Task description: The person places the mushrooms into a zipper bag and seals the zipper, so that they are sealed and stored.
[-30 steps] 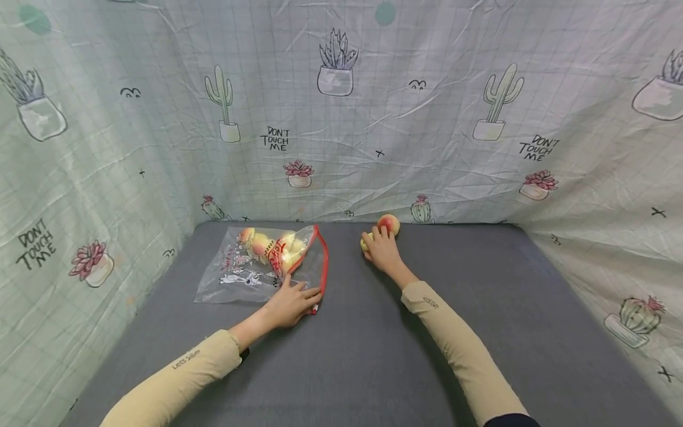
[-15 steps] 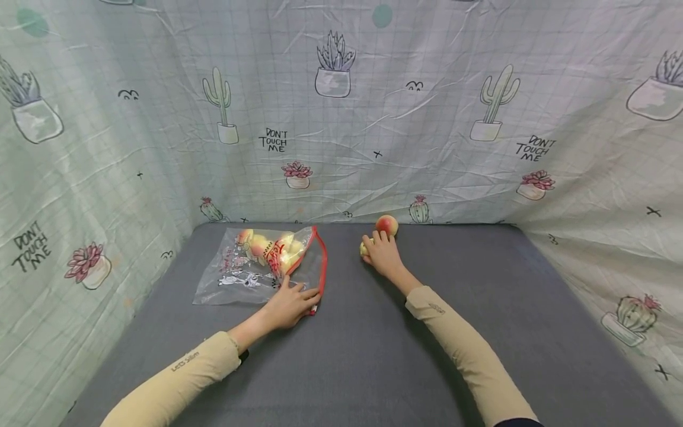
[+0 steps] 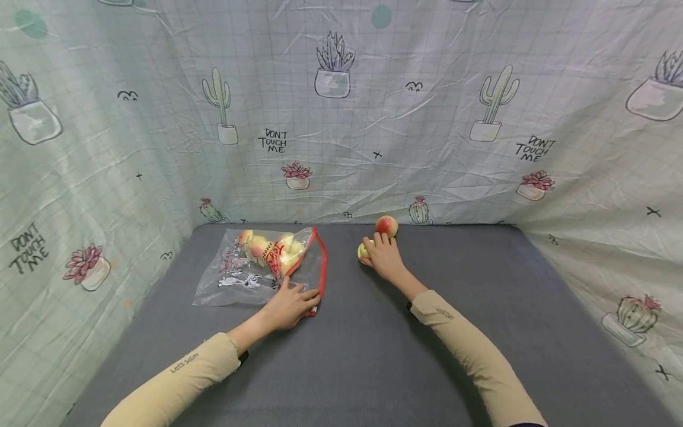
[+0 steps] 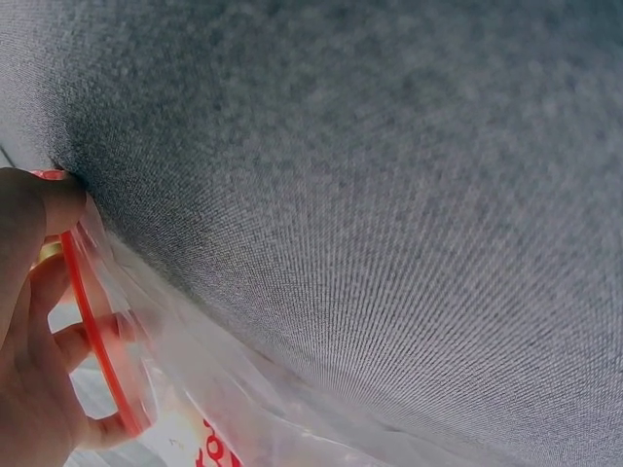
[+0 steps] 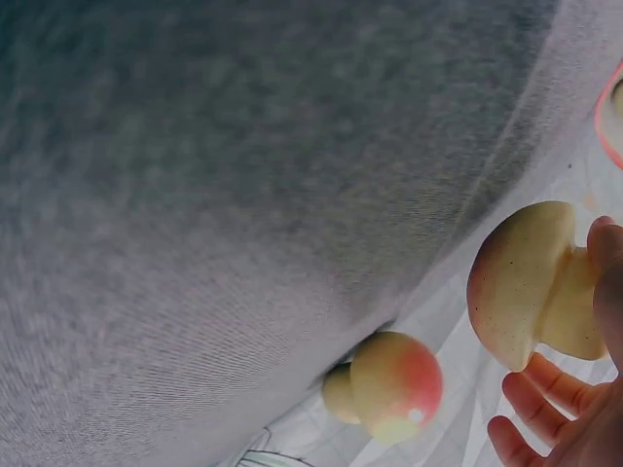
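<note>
In the head view, my left hand (image 3: 288, 305) pinches the red-edged mouth of a clear zip bag (image 3: 210, 290) at its near right corner. The left wrist view has the thumb on the red strip (image 4: 90, 311) and fingers in the opening. Yellow and reddish mushroom-like pieces (image 3: 292, 246) lie inside the bag, which has red lettering. My right hand (image 3: 385, 259) holds a yellowish toy mushroom (image 5: 521, 282), thumb and fingers at its stem. Just beyond that hand, a second toy mushroom (image 5: 399, 384) with a red-flushed cap rests on the dark cloth.
Dark grey cloth (image 3: 341, 367) covers the table. A pale curtain (image 3: 341, 178) printed with cacti hangs behind its far edge and along both sides. The bag lies left of the right hand, with a stretch of cloth between.
My right hand has drawn slightly toward me with its mushroom, more of which now shows left of the fingers. The left hand and the bag stay in place.
</note>
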{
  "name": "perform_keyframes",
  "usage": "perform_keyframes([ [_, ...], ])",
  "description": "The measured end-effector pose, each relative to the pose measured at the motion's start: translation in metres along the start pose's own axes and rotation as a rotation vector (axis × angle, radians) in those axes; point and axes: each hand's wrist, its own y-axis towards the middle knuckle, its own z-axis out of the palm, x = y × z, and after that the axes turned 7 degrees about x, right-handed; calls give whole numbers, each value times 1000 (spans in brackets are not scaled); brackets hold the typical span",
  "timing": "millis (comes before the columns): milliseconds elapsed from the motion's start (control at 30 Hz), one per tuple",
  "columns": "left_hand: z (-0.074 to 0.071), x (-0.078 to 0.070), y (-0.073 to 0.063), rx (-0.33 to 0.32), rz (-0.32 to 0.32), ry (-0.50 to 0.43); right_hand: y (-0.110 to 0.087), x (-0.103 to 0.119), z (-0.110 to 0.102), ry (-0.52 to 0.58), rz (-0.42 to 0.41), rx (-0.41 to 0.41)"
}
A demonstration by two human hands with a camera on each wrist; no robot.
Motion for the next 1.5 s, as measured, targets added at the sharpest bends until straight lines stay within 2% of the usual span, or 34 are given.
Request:
perform_keyframes([
  [400,-4,-1,-1,6,0,1,-1,6,-8,45,-20,-16],
  [767,-2,-1,0,-1,-2,19,-5,11,-11,33,-25,-44],
  [1000,-2,-1,0,7,-2,16,-7,18,-19,54,-65,-5],
  [1133,-2,-1,1,10,-4,8,-6,22,-20,77,-97,-14],
  [1500,-2,-2,0,16,-8,21,-5,36,-25,133,-143,70],
])
